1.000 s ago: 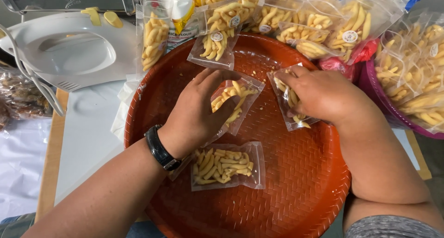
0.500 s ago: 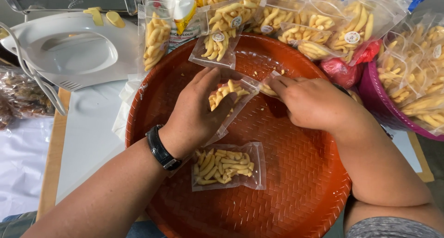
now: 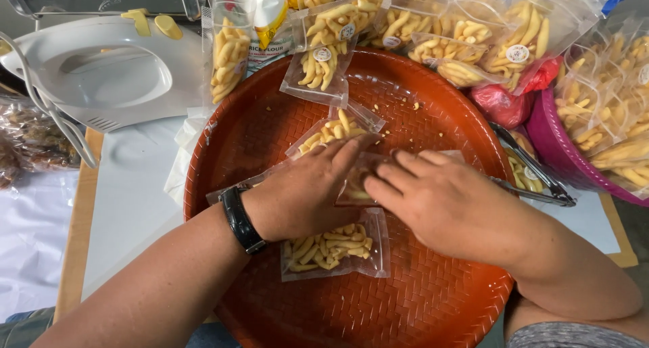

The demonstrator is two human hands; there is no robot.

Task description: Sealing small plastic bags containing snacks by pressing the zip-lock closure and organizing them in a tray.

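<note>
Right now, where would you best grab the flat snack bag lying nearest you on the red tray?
Pinch the snack bag by its empty sealed edge at the near right corner, coming from the near side: it lies flat on the red tray, clear of both hands there.

A woven-patterned tray [image 3: 433,300] is showing reddish-brown, speckled with pale yellow crumbs. Clear packets [image 3: 334,250] are showing golden-yellow snack sticks, some bearing a round white sticker [image 3: 518,54]. A wrist is wearing a black band [image 3: 241,221]. A magenta basket [image 3: 561,155] is sitting beside a white appliance [image 3: 101,71] with yellow buttons.
</note>
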